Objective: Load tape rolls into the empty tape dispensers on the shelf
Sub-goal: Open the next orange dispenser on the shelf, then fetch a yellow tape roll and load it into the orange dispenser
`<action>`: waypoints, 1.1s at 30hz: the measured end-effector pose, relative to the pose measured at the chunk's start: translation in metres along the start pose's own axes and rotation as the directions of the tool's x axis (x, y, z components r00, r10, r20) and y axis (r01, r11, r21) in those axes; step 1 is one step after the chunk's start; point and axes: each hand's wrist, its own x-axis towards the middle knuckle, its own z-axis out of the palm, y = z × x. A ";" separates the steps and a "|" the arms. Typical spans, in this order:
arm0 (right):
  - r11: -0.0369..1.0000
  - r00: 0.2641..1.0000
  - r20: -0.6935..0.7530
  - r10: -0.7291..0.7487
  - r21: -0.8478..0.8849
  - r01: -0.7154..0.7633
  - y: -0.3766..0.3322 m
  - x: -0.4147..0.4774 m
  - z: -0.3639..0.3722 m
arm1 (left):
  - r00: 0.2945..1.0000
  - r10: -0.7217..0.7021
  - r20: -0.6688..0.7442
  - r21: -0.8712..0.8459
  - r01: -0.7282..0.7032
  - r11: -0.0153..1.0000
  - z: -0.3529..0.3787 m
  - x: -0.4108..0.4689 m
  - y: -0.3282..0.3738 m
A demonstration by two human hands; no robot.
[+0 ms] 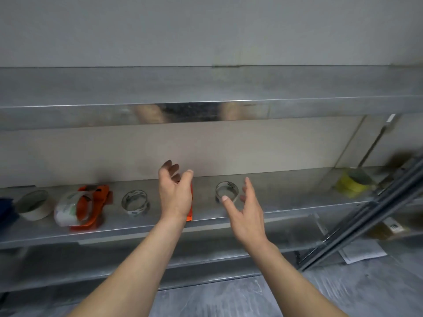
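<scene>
On the metal shelf [286,202] an orange tape dispenser [96,200] lies at the left with a clear tape roll [68,209] loaded on it. A second orange dispenser [190,213] is mostly hidden behind my left hand [175,193], which hovers over it with fingers loosely spread and holds nothing. A clear tape roll [135,202] lies left of that hand. Another clear roll [226,191] lies just beyond my right hand [245,211], which is open with fingers apart and grips nothing.
A beige tape roll [34,204] and a dark blue object [5,207] sit at the far left of the shelf. A yellow tape roll [352,181] stands at the right. Grey metal rails [366,216] lean across the right side. An upper shelf [206,106] overhangs.
</scene>
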 end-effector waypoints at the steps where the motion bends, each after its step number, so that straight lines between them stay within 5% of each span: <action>1: 1.000 1.000 -0.003 0.005 0.027 -0.005 0.004 -0.005 -0.014 | 1.000 -0.001 0.023 -0.039 0.002 0.999 0.010 -0.014 0.003; 15: 0.984 0.971 -0.237 0.040 0.180 0.003 0.068 -0.031 -0.207 | 0.964 -0.045 0.261 -0.201 0.100 0.974 0.159 -0.150 -0.003; 33: 0.982 0.868 -0.464 0.178 0.031 -0.186 0.134 0.064 -0.306 | 0.821 -0.167 0.545 -0.117 0.272 0.955 0.336 -0.118 -0.015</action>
